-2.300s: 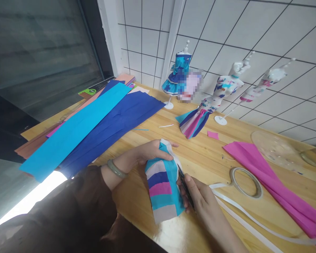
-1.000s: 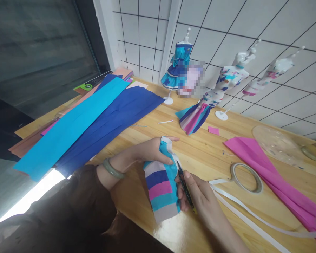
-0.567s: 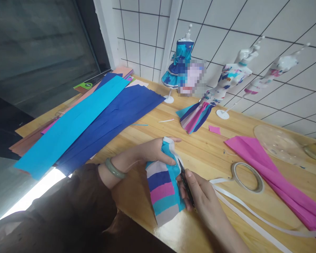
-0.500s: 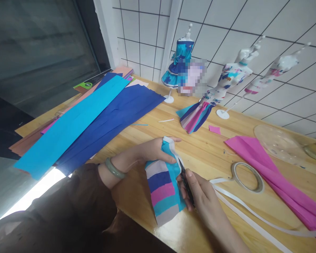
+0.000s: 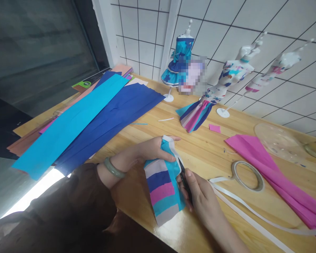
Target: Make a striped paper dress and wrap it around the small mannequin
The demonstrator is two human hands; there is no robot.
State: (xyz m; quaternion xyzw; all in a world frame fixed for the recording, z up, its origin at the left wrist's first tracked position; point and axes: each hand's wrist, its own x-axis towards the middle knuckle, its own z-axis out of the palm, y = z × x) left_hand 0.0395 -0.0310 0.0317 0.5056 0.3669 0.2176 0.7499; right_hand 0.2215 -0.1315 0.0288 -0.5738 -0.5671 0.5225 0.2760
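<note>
My left hand (image 5: 158, 149), with a green bangle at the wrist, grips the upper part of a striped piece (image 5: 162, 189) in turquoise, blue, pink and pale lilac. A white strip (image 5: 177, 154) runs along its right edge. Dark scissors (image 5: 185, 181) are held in my right hand (image 5: 200, 191), their blades against the white strip near the piece's right side. Some fingers of my right hand are hidden behind the scissors and the piece.
Turquoise (image 5: 76, 119) and blue sheets (image 5: 116, 119) lie at the left. Several dressed miniature mannequins (image 5: 233, 75) stand at the back. A tape roll (image 5: 235, 172), white ribbons (image 5: 249, 214) and pink material (image 5: 268, 165) are at the right.
The view has shifted very slightly. Both hands keep their hold, and the scissors and my right hand have moved a little to the left.
</note>
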